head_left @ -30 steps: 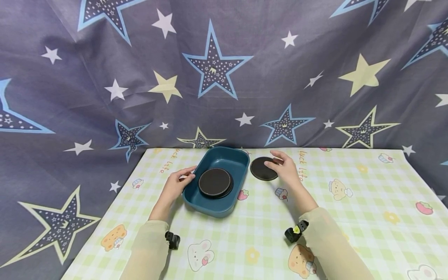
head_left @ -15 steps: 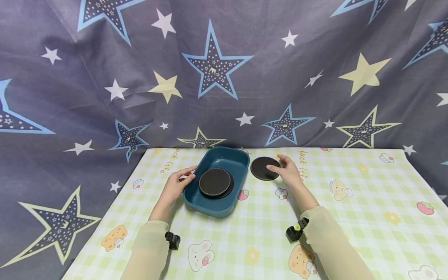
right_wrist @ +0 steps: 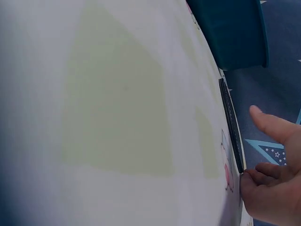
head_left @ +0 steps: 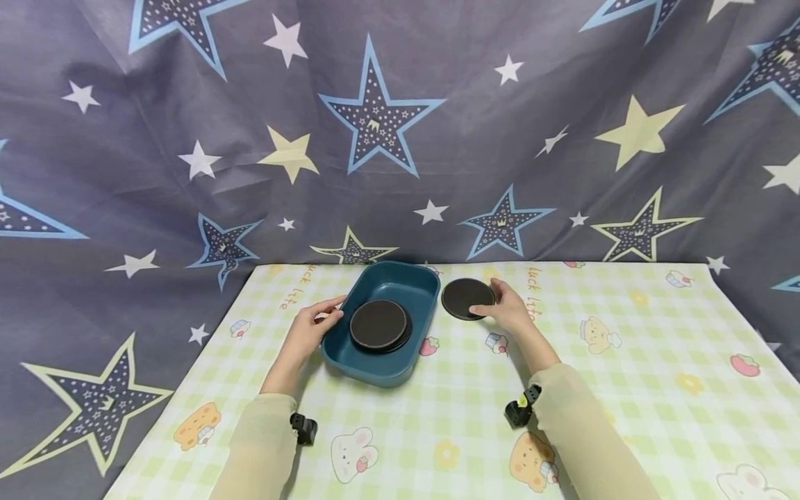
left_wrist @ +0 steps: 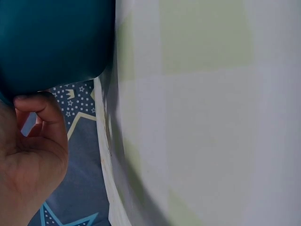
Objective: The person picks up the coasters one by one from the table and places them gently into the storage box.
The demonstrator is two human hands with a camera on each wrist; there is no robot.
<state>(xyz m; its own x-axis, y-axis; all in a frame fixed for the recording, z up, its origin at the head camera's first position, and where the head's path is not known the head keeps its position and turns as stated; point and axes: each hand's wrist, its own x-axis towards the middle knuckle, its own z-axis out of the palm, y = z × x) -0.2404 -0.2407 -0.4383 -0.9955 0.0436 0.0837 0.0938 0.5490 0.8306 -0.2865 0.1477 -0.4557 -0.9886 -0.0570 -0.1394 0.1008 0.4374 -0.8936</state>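
My left hand [head_left: 303, 335] pinches the left rim of a deep teal rectangular basin [head_left: 427, 292]. In the left wrist view, the thumb and curled fingers meet at the basin's edge. Inside the basin lies a small stack of round black coasters [head_left: 378, 324]. To the right of the basin, a round black coaster [head_left: 464, 297] lies flat on the table. My right hand [head_left: 514, 314] is at its right side, fingertips touching its edge. The right wrist view shows the thumb [right_wrist: 269, 123] raised apart from the coaster, whose edge [right_wrist: 230, 122] looks layered there.
A green-and-white checked tablecloth [head_left: 475, 430] with cartoon prints covers the table. Behind it hangs a dark grey curtain [head_left: 437, 83] with star patterns. Small black cameras sit on the left wrist [head_left: 303, 429] and right wrist [head_left: 519, 412].
My right hand has shifted slightly back from over the coaster, and its thumb sits lower along the coaster's near right side. The left hand, basin and coasters stay put; the head view drifts slightly.
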